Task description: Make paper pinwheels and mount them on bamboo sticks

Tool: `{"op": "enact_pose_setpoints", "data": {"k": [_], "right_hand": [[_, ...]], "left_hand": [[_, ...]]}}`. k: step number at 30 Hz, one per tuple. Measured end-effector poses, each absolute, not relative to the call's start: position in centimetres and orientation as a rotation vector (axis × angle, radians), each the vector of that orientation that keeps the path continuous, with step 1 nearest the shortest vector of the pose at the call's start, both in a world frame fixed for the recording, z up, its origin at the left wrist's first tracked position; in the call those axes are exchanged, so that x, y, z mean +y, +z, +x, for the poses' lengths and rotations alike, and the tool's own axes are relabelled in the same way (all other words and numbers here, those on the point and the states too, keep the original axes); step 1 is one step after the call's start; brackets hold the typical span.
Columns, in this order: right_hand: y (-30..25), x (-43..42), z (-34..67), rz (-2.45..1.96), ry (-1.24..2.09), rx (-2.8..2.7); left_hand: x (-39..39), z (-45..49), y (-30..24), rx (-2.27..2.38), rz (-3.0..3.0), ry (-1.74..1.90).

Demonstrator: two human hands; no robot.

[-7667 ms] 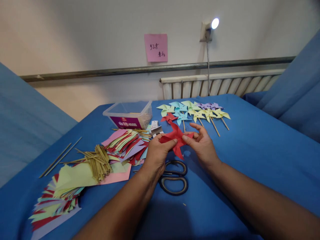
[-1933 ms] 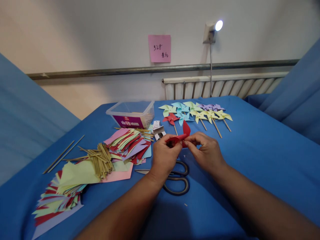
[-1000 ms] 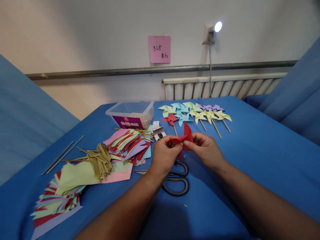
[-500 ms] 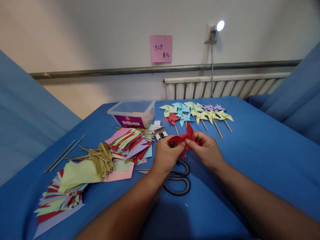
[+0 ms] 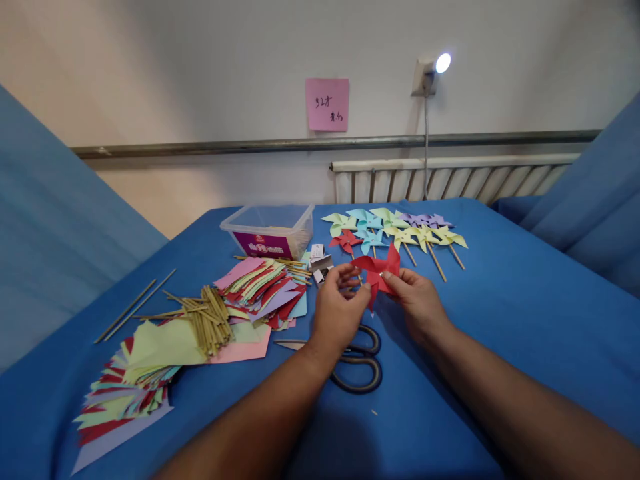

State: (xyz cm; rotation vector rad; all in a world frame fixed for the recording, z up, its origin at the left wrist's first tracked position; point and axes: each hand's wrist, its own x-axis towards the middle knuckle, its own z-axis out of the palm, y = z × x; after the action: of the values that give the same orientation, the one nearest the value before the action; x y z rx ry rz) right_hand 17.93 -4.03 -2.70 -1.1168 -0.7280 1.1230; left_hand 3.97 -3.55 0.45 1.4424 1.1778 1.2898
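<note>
Pinwheels (image 5: 403, 238) in green, blue, purple, yellow and red lie bunched at 12 to 1 o'clock, just beyond the red paper pinwheel (image 5: 379, 267) held up above the surface (image 5: 520, 313). Reading the clock from that red one, I see a clear tub (image 5: 270, 243) with a purple label at 10 and an opened box (image 5: 321, 264) at 9, close by the left fingers. Farther out at 9 sits a stack of coloured paper (image 5: 265, 283); toward 8 come a heap of short sticks (image 5: 210, 323) and fanned paper strips (image 5: 125, 397). Scissors (image 5: 360, 360) lie at 6 to 7, right under the left wrist.

The right hand (image 5: 423, 303) pinches the red paper near its pale centre dot. The left hand (image 5: 337, 310) is loosely curled at the paper's 8 o'clock side, thumb and fingers parted; whether it touches the paper I cannot tell. That wrist covers the middle of the scissors, and the tub's contents are hard to make out.

Blue cloth spreads widely from 3 to 5 o'clock. A radiator (image 5: 455, 162) bounds the far edge at 1, and curtains (image 5: 595, 180) hang at 2 and 9.
</note>
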Motion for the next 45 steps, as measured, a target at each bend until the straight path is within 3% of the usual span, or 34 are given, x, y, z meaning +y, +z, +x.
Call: {"op": "enact_pose_setpoints", "data": {"k": [6, 11, 16, 23, 31, 38, 45], "right_hand": [[-2.9, -4.1, 17.6, -1.087, 1.135, -0.664], [-2.3, -5.1, 16.4, -0.999, 1.282, -0.56], [-2.1, -5.5, 16.5, -0.897, 1.428, -0.529], [-1.8, -5.1, 17.7, -0.894, 1.43, -0.722], [-4.8, -2.8, 18.7, -1.364, 0.778, -1.437], [-3.9, -2.4, 15.7, -1.594, 0.257, -2.089], [-2.2, -3.0, 14.8, -1.986, 0.174, -2.112]], "left_hand": [[-4.3, 3.6, 0.8, 1.138, 2.49, 1.295], [-4.2, 4.1, 0.4, 1.188, 2.74, 0.988], [-3.8, 3.7, 0.5, 1.169, 2.778, 0.998], [-2.3, 2.4, 0.2, 1.269, 2.131, 1.22], [0.2, 1.7, 0.6, 1.032, 0.852, 1.343], [0.6, 1.3, 1.0, 0.921, 0.672, 1.338], [0.2, 1.6, 0.9, 0.953, 0.623, 1.328]]}}
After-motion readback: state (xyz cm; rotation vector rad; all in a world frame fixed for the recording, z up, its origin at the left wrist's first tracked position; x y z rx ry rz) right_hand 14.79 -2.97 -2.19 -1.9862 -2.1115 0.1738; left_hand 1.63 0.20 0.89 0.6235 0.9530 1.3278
